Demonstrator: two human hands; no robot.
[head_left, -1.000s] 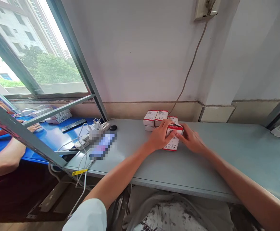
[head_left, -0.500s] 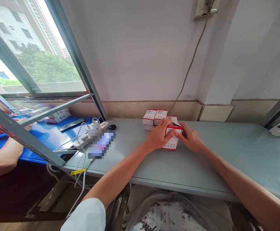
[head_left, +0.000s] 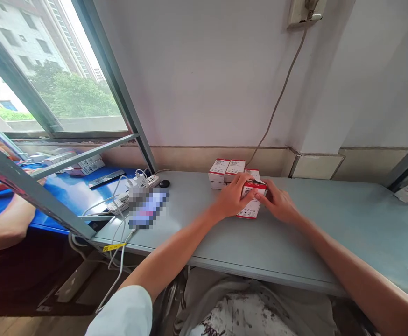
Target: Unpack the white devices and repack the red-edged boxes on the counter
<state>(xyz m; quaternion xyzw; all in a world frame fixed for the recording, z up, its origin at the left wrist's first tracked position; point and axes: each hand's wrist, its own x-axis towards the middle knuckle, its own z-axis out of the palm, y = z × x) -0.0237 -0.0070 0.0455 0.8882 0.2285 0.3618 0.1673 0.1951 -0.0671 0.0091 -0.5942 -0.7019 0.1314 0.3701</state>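
Note:
A small white and red carton (head_left: 254, 187) is between my hands, its printed front turned toward me. Closed around its left side is my left hand (head_left: 231, 198), thumb across the front. On the opposite side my right hand (head_left: 278, 200) grips it, thumb at the front right edge. Below the thumbs shows a white printed face with a red lower edge (head_left: 248, 213); I cannot tell whether it belongs to a second carton. Several like cartons (head_left: 219, 171) stand stacked just behind, partly hidden by my left hand.
The grey table (head_left: 190, 224) runs along the wall. On its left lie a pixelated phone (head_left: 148, 210), a black round object (head_left: 164, 184), and a power strip (head_left: 152, 181) with white cables. Beyond a metal frame (head_left: 85, 158), another person's arm (head_left: 13, 224) rests at a blue table.
The view has shifted slightly. Both hands stay on the carton, whose top front seems tilted a little; otherwise little differs.

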